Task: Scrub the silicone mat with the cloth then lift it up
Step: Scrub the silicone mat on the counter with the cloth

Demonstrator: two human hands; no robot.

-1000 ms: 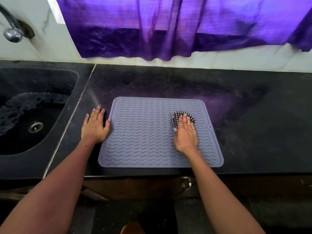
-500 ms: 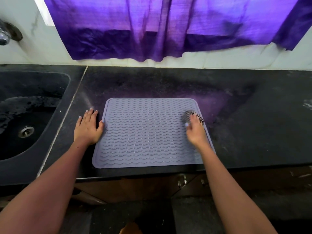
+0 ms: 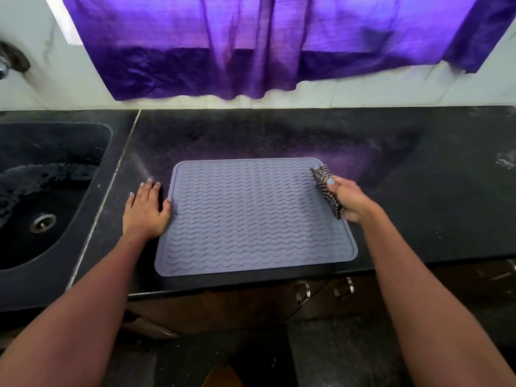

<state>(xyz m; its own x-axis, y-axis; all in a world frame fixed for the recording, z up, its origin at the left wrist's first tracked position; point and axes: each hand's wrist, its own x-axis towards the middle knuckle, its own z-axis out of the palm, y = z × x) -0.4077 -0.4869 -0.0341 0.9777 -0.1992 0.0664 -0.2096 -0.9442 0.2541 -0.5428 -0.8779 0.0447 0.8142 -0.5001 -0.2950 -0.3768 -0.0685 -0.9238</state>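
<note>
Mat: we see the grey silicone mat lying flat on the dark tabletop, its wavy ribs facing up and its near edge close to the tabletop's front edge.

Cloth: the black-and-white checked cloth is bunched in our right grip, over the mat's far right corner. We cannot tell whether its lower end touches the mat.

Right hand: our right hand is at the mat's right edge, with the fingers and thumb curled round the cloth, so this grip is closed on it. 1 blue-painted nail shows against the fabric.

Left hand: our left hand lies palm down on the tabletop just beside the mat's left edge. The fingers are straight and spread, holding nothing, so this grip is open. The thumb tip touches the mat's left rim.

Mat relative to the grips: the mat lies between our 2 hands, with the left one at its left rim and the right one above its right side. Neither grip holds the mat.

Sink: a dark sink with a metal drain sits to the left, well apart from the mat.

Curtain: a purple curtain hangs over the pale wall behind the tabletop.

Tap: part of a metal tap shows at the far left.
</note>
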